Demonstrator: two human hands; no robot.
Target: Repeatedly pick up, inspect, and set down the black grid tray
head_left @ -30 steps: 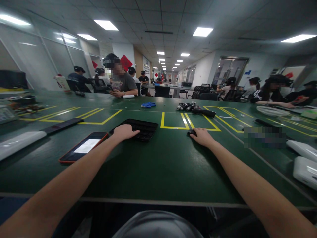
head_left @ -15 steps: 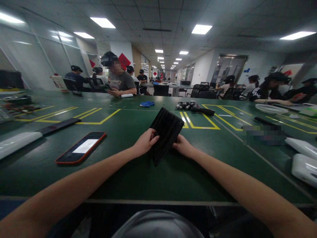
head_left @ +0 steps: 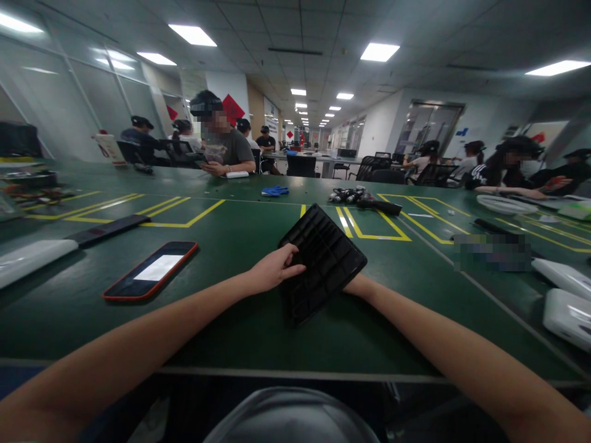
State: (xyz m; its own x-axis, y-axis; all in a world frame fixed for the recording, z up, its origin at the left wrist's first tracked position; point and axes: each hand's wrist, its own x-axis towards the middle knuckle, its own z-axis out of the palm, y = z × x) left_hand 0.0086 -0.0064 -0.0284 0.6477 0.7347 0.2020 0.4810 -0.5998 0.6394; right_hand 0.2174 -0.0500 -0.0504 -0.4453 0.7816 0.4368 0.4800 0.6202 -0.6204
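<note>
A black ribbed plastic tray [head_left: 323, 261] is held tilted above the green table [head_left: 240, 320], its grid face turned toward me. My left hand [head_left: 272, 271] grips its left edge with the thumb on top. My right hand [head_left: 357, 284] is mostly hidden behind the tray's lower right side and supports it from beneath.
A red-cased phone [head_left: 150, 278] with a lit screen lies to the left. White casings [head_left: 570, 314] sit at the right, a white one [head_left: 32, 258] and a dark strip [head_left: 108, 229] at the left. Blue gloves [head_left: 275, 191] and dark parts [head_left: 355, 197] lie farther back. Other people sit around the table.
Both hands went from resting on the table to lifting the black tray. It has since tipped from nearly upright to flatter, showing its grid face, with my right hand now beneath it.
</note>
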